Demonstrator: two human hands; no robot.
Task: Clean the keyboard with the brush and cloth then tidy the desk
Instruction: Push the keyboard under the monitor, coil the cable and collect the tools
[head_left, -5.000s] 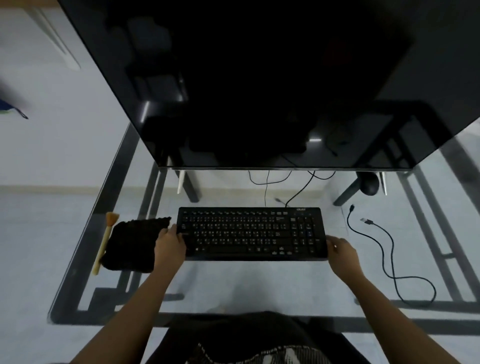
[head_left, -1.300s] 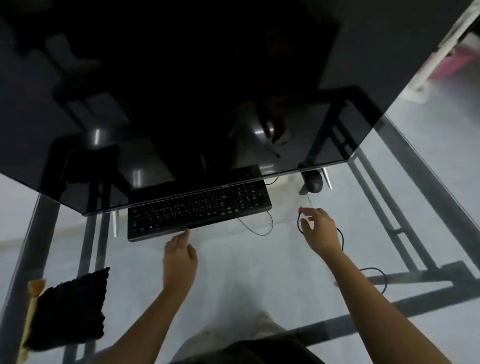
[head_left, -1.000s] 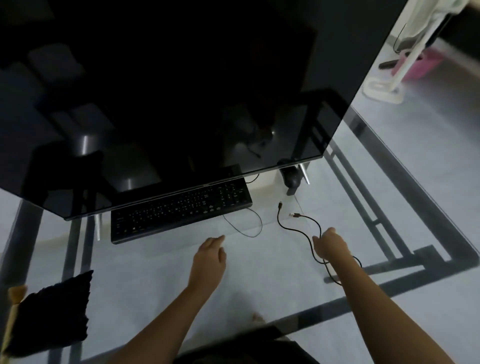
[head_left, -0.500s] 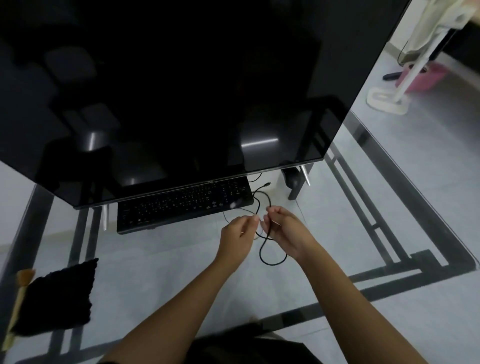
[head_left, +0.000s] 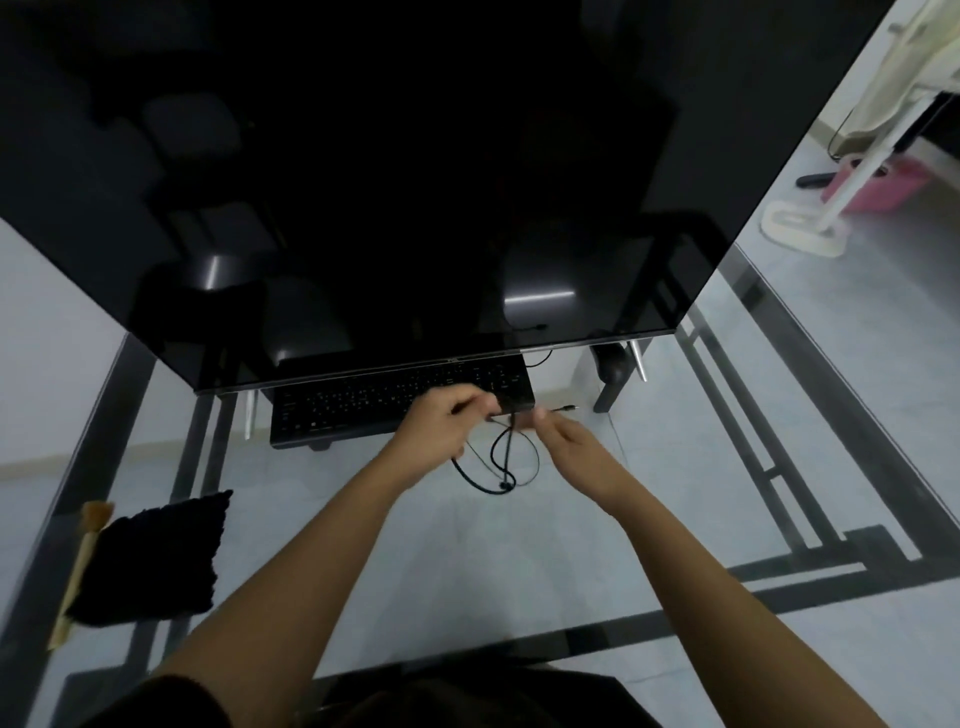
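Observation:
The black keyboard (head_left: 363, 405) lies pushed back under the big dark monitor (head_left: 395, 171) on the glass desk (head_left: 519, 561). My left hand (head_left: 441, 426) and my right hand (head_left: 566, 441) are together just in front of the keyboard's right end, both gripping a thin black cable (head_left: 501, 467) whose loops hang between them. One plug end (head_left: 566, 408) sticks out to the right of my right hand. The black cloth (head_left: 150, 558) lies at the desk's left edge, with the wooden brush (head_left: 83, 561) along its left side.
The monitor's metal feet (head_left: 640, 361) and a dark rounded object (head_left: 610, 358) stand behind the keyboard's right end. The desk's black frame bars (head_left: 769, 467) show through the glass. On the floor at the far right are a white stand (head_left: 800, 228) and a pink basin (head_left: 883, 187).
The keyboard was pushed back under the monitor. My right hand picked the loose cable up from the right side, brought it to the middle, and both hands now gather it into loops.

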